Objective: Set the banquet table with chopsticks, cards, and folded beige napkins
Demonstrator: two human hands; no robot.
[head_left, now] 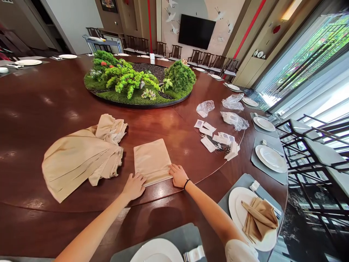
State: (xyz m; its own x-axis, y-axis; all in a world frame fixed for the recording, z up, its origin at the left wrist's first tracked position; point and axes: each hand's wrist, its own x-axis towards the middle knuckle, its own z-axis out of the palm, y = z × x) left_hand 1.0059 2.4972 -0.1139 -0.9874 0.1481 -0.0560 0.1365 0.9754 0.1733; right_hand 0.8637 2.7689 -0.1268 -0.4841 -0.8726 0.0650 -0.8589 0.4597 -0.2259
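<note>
Napkin (152, 156) lies flat, roughly square, on the brown table (188, 182), between the heaped cloths (81, 156) and the small white packets (208, 143); the left hand (134, 187) touches its near left corner, the right hand (178, 175) its near right corner; fingers are bent, but whether they pinch the fabric I cannot tell; light, even pressure from both sides should keep the near edge straight and unwrinkled; the packets bear print too small to read.

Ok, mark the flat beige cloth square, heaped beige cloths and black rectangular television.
Flat beige cloth square (152, 159), head view: middle of its top.
Heaped beige cloths (83, 155), head view: middle folds.
Black rectangular television (196, 31), head view: screen centre.
</note>
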